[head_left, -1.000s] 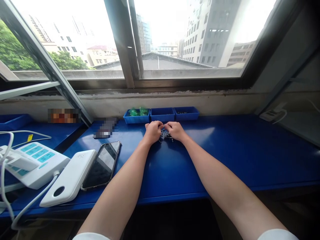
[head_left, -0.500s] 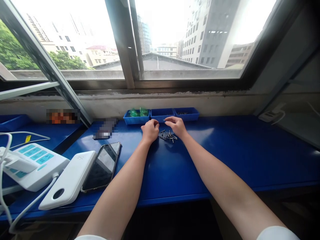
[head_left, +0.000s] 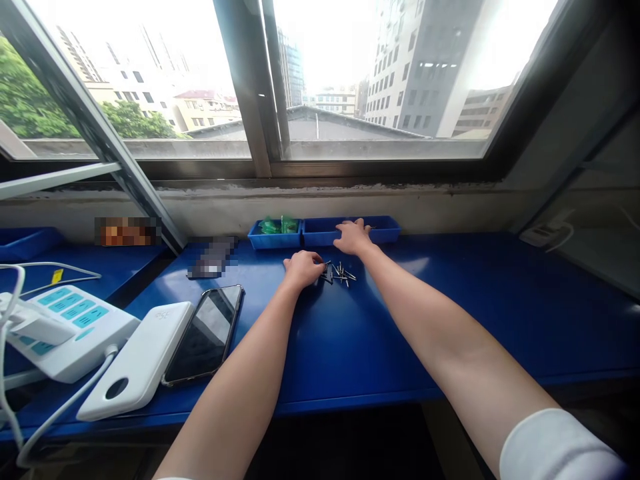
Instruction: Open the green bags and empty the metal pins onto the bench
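Observation:
A small pile of thin metal pieces [head_left: 345,275], dark and silver like screws or rivets, lies on the blue table [head_left: 345,347]. My left hand [head_left: 303,269] is at the pile's left side, thumb and forefinger closed together; what they hold, if anything, is too small to make out. Farther back, my right hand [head_left: 353,237] reaches over the border of the middle blue bin [head_left: 317,237] and the right blue bin [head_left: 387,233], fingers spread with nothing visible in them. It hides part of both bins. Green plastic packets [head_left: 280,225] sit in the left blue bin [head_left: 275,241].
To the left lie a smartphone [head_left: 205,333], a white power bank [head_left: 135,360] and a power strip [head_left: 75,327] with white cables. A blurred dark flat item [head_left: 213,259] lies behind the phone. A metal shelf post [head_left: 145,200] rises at the left, before the window.
Both hands were together over the pile, then parted. My right hand has moved back to the bins and its fingers have spread. My left hand has shifted slightly right and nearer, onto the pile's edge.

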A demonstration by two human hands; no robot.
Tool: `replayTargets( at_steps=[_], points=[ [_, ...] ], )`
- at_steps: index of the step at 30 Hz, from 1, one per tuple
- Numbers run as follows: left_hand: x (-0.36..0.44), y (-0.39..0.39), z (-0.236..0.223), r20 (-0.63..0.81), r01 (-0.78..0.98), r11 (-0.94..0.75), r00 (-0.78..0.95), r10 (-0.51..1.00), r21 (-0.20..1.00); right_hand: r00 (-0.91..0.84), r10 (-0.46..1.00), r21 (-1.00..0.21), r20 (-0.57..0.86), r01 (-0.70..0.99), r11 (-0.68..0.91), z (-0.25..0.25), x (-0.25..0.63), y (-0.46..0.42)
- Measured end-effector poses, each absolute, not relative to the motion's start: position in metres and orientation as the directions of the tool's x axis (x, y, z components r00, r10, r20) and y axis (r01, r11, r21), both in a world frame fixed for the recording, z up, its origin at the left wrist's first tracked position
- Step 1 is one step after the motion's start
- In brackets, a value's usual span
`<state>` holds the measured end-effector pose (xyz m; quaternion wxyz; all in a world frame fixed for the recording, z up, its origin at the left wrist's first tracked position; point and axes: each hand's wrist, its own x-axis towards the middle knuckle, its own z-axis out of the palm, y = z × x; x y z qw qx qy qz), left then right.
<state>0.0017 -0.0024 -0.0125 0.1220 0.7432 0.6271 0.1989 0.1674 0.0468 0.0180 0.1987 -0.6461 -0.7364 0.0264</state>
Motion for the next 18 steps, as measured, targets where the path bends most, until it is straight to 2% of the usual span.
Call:
replayTargets(
  at_steps=[2,7,10,13,18],
  points=[
    [0.002,-0.002,-0.013,0.141,0.882,-0.194,0.147,0.979,0.429,-0.084,0.957,-0.316,0.277,0.933,0.173,0.014,0.166,0.044],
    [0.003,-0.003,-0.012,0.121,0.89,-0.176,0.137,0.983,0.421,-0.037,0.871,-0.411,0.491,0.871,0.269,0.002,0.159,0.022],
    [0.004,-0.003,-0.012,0.11,0.895,-0.168,0.134,0.985,0.414,-0.049,0.849,-0.461,0.526,0.822,0.334,-0.004,0.155,0.006],
    [0.005,-0.003,-0.011,0.115,0.894,-0.169,0.133,0.984,0.415,-0.088,0.858,-0.494,0.507,0.786,0.373,-0.013,0.154,-0.002],
    [0.006,-0.003,-0.009,0.119,0.884,-0.129,0.084,0.989,0.449,-0.261,0.903,-0.479,0.34,0.779,0.406,-0.028,0.156,-0.001]
  ],
)
